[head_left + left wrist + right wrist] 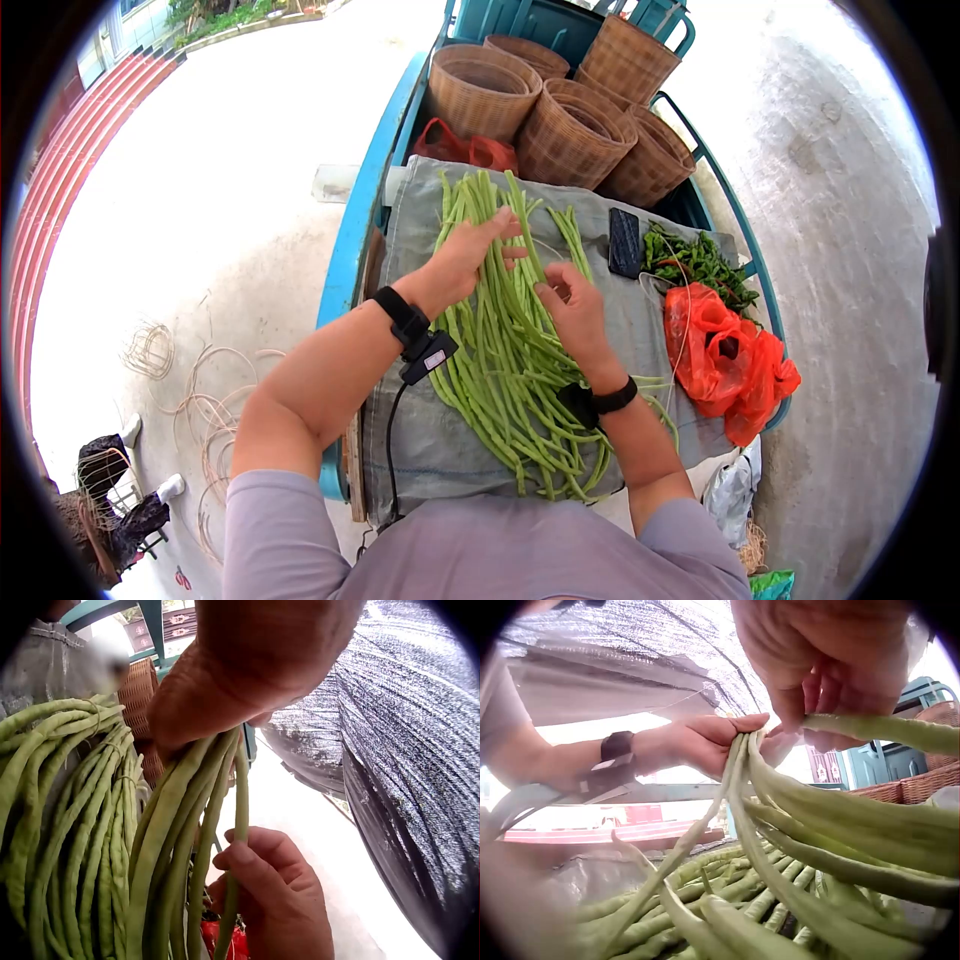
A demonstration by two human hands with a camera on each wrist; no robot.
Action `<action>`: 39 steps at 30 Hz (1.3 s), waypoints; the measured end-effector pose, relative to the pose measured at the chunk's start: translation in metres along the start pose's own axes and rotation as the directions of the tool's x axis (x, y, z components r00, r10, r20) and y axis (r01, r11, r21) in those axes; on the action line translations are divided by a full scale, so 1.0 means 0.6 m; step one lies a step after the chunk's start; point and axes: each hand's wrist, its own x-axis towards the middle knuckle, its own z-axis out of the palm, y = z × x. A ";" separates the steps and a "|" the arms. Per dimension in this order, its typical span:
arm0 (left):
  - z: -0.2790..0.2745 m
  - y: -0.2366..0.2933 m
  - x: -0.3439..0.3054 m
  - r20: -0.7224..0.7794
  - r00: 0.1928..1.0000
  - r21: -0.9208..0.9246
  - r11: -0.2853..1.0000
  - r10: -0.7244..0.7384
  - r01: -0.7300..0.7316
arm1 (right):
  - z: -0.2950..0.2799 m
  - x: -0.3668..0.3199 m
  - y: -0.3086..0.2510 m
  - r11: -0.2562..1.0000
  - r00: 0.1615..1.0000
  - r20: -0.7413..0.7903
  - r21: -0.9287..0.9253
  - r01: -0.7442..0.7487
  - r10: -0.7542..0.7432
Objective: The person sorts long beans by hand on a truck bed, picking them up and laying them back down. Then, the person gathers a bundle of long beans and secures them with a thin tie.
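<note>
A heap of long green beans [510, 380] lies on a grey sack cloth [430, 450] spread over a blue cart. My left hand [465, 262] reaches over the heap's far part and grips a bunch of beans [172, 847] that hangs from its palm [240, 675]. My right hand [572, 312] is just to the right of it, fingers curled round a single bean [238, 802]. In the right wrist view the right hand's fingertips [817, 712] pinch a bean [885, 731], and the lifted strands run to the left hand [705, 742].
Several woven baskets [480, 90] stand at the cart's far end, with a red bag [460, 148] before them. A black phone [624, 242], leafy greens [700, 262] and orange-red plastic bags [725, 360] lie at the right. Concrete ground surrounds the cart; wire coils [215, 420] lie left.
</note>
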 end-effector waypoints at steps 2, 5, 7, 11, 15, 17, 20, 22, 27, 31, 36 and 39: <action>-0.002 -0.002 0.003 0.007 1.000 -0.010 1.000 0.014 -0.014 | 0.002 -0.006 -0.001 1.000 1.000 0.000 -0.011 -0.008 0.008; -0.004 -0.005 0.001 0.019 0.999 -0.020 0.999 0.037 -0.036 | 0.005 -0.010 -0.008 0.999 1.000 -0.027 -0.031 -0.008 0.007; 0.001 -0.002 -0.002 0.027 0.999 -0.038 0.999 0.023 -0.022 | 0.009 -0.007 -0.018 1.000 0.999 -0.051 -0.017 -0.019 0.018; 0.013 0.009 -0.009 0.061 0.998 -0.081 0.996 -0.028 0.032 | 0.024 -0.014 -0.007 0.999 0.999 0.009 -0.034 0.037 -0.037; 0.007 0.007 -0.004 0.100 0.992 -0.081 0.993 -0.073 0.082 | 0.024 -0.019 -0.006 0.997 0.997 -0.006 -0.035 0.073 -0.073; -0.002 0.000 0.003 0.205 0.977 -0.136 0.987 -0.056 0.085 | 0.021 -0.027 -0.009 0.994 0.997 -0.019 -0.078 0.071 -0.073; 0.013 0.006 -0.008 0.228 0.973 -0.071 0.996 -0.033 0.051 | 0.005 -0.039 -0.007 0.992 0.999 -0.018 -0.119 0.044 -0.046; 0.035 0.016 -0.024 0.174 0.984 -0.079 0.995 -0.044 0.059 | 0.000 -0.044 0.009 1.000 1.000 -0.004 0.009 -0.022 0.022; 0.023 0.004 -0.012 0.231 0.972 -0.162 0.983 -0.053 0.092 | 0.000 -0.044 0.006 0.994 0.996 -0.044 -0.086 0.074 -0.078; 0.022 0.004 0.000 0.270 0.963 -0.270 0.960 -0.003 0.079 | -0.039 -0.063 0.057 0.852 0.997 0.080 -0.522 0.029 0.015; 0.013 0.007 0.000 0.103 0.995 -0.354 0.934 -0.017 0.053 | -0.169 -0.116 0.083 0.804 0.962 -0.170 -0.529 -0.270 0.212; 0.003 -0.002 0.010 0.014 0.998 -0.346 0.936 -0.058 0.060 | -0.209 -0.137 0.011 0.717 0.912 -0.387 -0.674 -0.180 -0.135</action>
